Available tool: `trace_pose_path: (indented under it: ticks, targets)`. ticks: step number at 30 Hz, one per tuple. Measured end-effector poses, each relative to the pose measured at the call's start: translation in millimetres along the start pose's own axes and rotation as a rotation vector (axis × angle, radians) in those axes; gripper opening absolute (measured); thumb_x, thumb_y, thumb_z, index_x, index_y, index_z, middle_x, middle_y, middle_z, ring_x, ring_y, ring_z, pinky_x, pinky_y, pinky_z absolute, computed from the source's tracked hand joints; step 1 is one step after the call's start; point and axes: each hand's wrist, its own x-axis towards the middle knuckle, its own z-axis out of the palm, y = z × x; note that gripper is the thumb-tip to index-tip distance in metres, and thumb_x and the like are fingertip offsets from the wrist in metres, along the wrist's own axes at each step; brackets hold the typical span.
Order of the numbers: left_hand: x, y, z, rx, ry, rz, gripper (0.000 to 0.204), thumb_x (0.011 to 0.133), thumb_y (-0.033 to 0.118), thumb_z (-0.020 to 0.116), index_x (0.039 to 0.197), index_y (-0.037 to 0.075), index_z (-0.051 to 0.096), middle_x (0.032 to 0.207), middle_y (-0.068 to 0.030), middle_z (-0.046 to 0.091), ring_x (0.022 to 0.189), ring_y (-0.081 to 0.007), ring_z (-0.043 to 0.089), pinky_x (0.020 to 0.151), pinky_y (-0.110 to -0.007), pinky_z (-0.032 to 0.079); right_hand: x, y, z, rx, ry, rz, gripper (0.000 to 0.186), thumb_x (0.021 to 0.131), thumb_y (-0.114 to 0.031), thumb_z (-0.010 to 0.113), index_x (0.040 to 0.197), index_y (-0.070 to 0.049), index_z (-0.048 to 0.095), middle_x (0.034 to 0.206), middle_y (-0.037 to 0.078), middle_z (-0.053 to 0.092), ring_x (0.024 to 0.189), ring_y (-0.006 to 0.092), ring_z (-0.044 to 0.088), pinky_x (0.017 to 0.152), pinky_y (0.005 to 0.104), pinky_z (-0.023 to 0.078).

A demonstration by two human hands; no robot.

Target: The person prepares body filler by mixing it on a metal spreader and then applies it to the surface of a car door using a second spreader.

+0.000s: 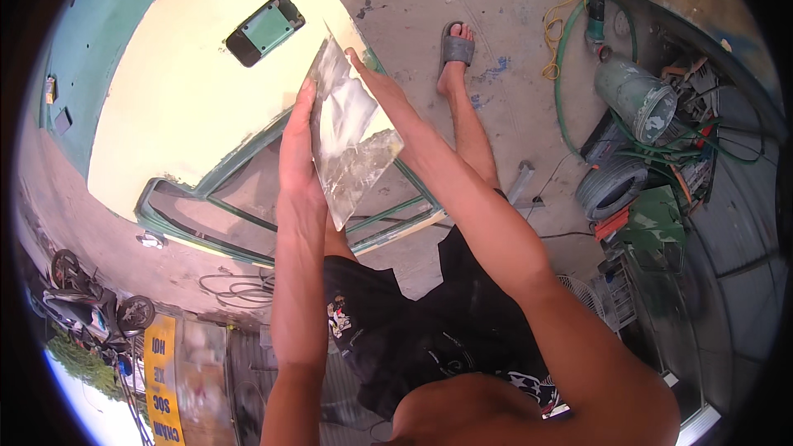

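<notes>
The torso [462, 413] at lower centre is nearest the camera. At upper centre, the left hand [296, 145] and right hand [378, 87] hold a glossy plate [351, 136] between them, at opposite edges; its long axis runs roughly vertical. Finger spread behind it cannot be determined.

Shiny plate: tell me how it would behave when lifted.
The plate is probably stiff, since its edges look straight between the left hand and right hand. Its glossy face may be slippery, though the streaky, mottled patches could make grip uneven.
</notes>
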Motion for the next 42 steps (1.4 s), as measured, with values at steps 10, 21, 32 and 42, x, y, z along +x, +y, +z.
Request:
trace_pose_path:
  ticks: [10,21,32,42]
  targets:
    - [40.2,45.3,-47.9,0.208,-0.161,0.709,0.051,0.101,0.032,0.046,0.134,-0.006,0.037,0.129,-0.0180,0.049,0.113,-0.0304,0.056,0.093,-0.049,0.052,0.3,-2.5,-22.4,0.181,-0.105,-0.369,0.047,0.085,-0.017,0.073,0.122,0.002,0.051,0.113,0.011,0.062,0.098,0.0171,0.063,0.082,0.0307,0.054]
    - [-3.7,32.6,-57.1,0.817,-0.189,0.619,0.051,0.099,0.036,0.052,0.128,-0.006,0.049,0.124,-0.0168,0.053,0.105,-0.0225,0.057,0.085,-0.037,0.053,27.6,-43.2,14.1,-0.146,0.031,-0.754,0.042,0.080,-0.015,0.074,0.113,0.005,0.056,0.104,0.011,0.065,0.093,0.0166,0.063,0.079,0.0317,0.053]
    - [-23.6,45.7,-41.2,-0.043,-0.195,0.541,0.043,0.099,0.027,0.050,0.130,-0.002,0.046,0.123,-0.0123,0.056,0.113,-0.0207,0.056,0.097,-0.037,0.046,-50.7,-77.5,42.3,0.122,-0.447,-0.900,0.034,0.090,-0.024,0.067,0.113,0.000,0.059,0.102,0.005,0.066,0.093,0.0109,0.061,0.083,0.0282,0.049]
    - [-25.0,76.8,-70.5,0.839,0.242,0.899,0.052,0.100,0.037,0.047,0.121,-0.010,0.050,0.117,-0.0122,0.058,0.102,-0.0165,0.058,0.086,-0.029,0.049,-68.9,-23.9,-34.5,-0.201,-0.056,-0.370,0.036,0.094,-0.023,0.062,0.118,0.004,0.059,0.105,0.007,0.065,0.096,0.0112,0.062,0.085,0.0262,0.049]
